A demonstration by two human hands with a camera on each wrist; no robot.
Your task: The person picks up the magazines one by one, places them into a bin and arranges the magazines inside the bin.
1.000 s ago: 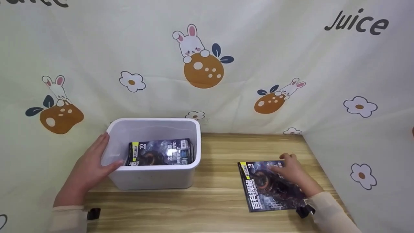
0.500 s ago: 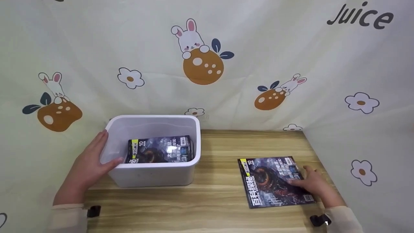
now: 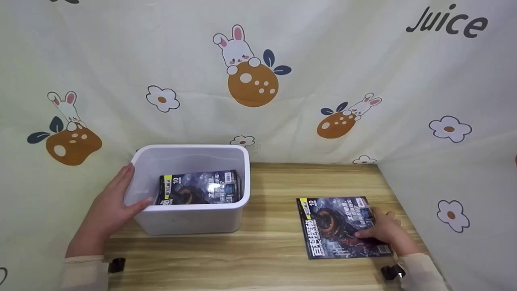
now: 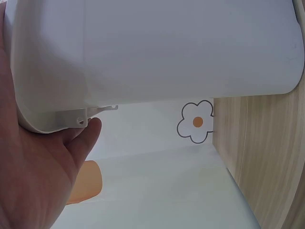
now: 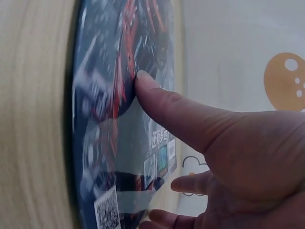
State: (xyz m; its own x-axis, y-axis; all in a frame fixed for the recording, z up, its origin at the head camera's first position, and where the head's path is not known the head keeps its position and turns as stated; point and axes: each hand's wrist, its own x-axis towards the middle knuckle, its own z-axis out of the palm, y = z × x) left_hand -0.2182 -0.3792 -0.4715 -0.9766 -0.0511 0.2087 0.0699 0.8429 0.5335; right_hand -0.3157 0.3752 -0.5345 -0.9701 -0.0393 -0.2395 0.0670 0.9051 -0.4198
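Note:
At the left, my left hand (image 3: 108, 207) grips the rim of a white plastic bin (image 3: 190, 220), its thumb over the near edge and its fingers along the left side. In the left wrist view the bin wall (image 4: 181, 52) fills the top. Inside lie stacked magazines (image 3: 202, 188), dark-covered with a yellow label. Another magazine (image 3: 331, 230) of the same look lies on the table to the right. My right hand (image 3: 387, 231) pinches its right edge, the thumb (image 5: 162, 102) pressing the glossy cover and the other fingers at the edge, their tips partly hidden.
The wood-grain table (image 3: 274, 242) runs between the bin and the loose magazine. A pale curtain (image 3: 299, 52) printed with rabbits, oranges and flowers rises behind the table and along both sides. A black wrist-camera mount (image 3: 117, 265) sits beside the left sleeve.
My right hand has drawn back from over the cover to the magazine's right edge, with its thumb now lower on the cover. The left hand and the bin have stayed in place.

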